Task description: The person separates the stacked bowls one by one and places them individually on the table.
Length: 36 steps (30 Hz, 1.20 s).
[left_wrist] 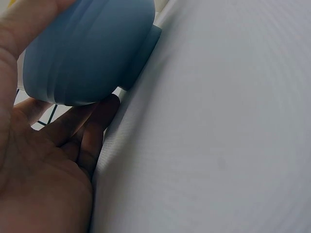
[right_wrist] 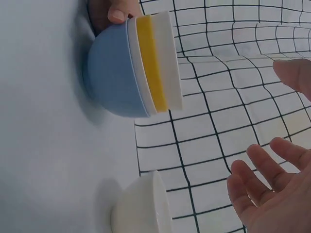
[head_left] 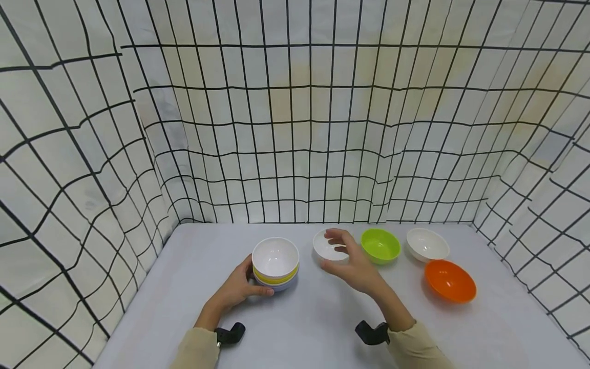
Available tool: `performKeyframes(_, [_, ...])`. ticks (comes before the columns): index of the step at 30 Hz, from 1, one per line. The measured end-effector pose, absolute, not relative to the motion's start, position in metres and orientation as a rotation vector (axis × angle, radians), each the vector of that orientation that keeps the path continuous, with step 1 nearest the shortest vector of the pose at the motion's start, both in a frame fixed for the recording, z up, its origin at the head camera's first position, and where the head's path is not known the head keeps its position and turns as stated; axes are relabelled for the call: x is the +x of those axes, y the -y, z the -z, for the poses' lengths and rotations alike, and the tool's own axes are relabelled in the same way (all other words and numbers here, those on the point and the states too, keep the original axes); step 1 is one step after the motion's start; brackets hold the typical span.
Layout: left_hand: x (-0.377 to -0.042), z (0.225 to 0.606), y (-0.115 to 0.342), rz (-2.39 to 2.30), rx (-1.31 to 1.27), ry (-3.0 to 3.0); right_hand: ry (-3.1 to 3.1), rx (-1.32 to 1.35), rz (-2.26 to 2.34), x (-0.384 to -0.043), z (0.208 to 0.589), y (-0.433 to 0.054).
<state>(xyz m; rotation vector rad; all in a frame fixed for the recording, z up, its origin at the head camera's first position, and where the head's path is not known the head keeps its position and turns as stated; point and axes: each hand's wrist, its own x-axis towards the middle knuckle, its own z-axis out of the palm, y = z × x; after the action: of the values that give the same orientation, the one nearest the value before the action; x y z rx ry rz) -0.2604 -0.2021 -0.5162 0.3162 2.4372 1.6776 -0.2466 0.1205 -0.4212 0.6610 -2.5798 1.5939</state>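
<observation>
A stack of nested bowls [right_wrist: 146, 63] stands on the white table left of the middle. From the bottom up it shows a blue bowl [left_wrist: 92, 48], a white rim, a yellow bowl [right_wrist: 151, 63] and a white bowl [head_left: 275, 256] on top. My left hand [head_left: 237, 287] holds the stack from its left, thumb along the front and fingers round the back, low on the blue bowl. Raised to the right of the stack is my right hand [head_left: 357, 266], holding nothing, with thumb and fingers spread apart. It partly covers another white bowl [head_left: 324, 247] on the table behind it.
To the right sit a green bowl [head_left: 380, 246], a white bowl [head_left: 427, 245] and an orange bowl [head_left: 449, 282], the orange one nearest the front. White sheets with a black grid [head_left: 295, 123] enclose the table's [head_left: 313, 333] back and sides.
</observation>
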Motion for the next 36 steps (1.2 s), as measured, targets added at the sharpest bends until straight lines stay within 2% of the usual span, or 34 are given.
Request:
performKeyframes(16, [-0.26, 0.515, 0.2, -1.664, 0.309, -2.453, 2.704, 0.728, -1.693, -0.26, 0.456, -0.045])
performKeyframes(36, [-0.261, 0.517, 0.203, -1.654, 0.361, -2.466, 2.687, 0.646, -1.807, -0.267, 0.476, -0.029])
